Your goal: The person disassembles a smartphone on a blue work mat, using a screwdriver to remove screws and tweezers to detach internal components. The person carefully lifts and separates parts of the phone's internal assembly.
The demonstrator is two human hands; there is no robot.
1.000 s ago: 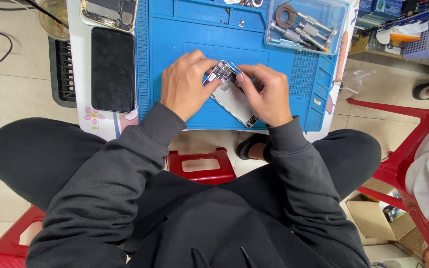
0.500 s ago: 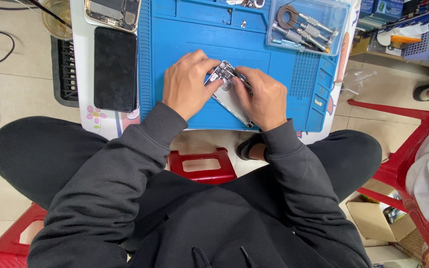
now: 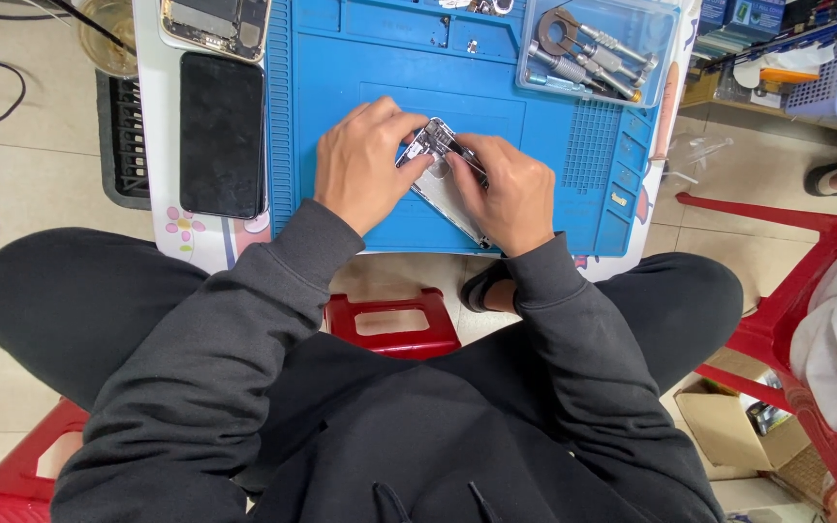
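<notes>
An opened phone body point(image 3: 435, 167) with its inner parts showing lies tilted on a blue work mat point(image 3: 360, 58). My left hand point(image 3: 363, 163) grips its left side near the top. My right hand point(image 3: 503, 191) covers its right side, fingers pressed on the inner parts. Both hands hide most of the phone's lower half.
A black phone screen point(image 3: 221, 132) lies left of the mat, with another opened phone point(image 3: 215, 21) above it. A clear tray of screwdrivers point(image 3: 593, 53) sits at the mat's top right. Red plastic stools point(image 3: 394, 327) stand below and at the right point(image 3: 796, 300).
Both hands stay on the phone; the fingers shifted only slightly.
</notes>
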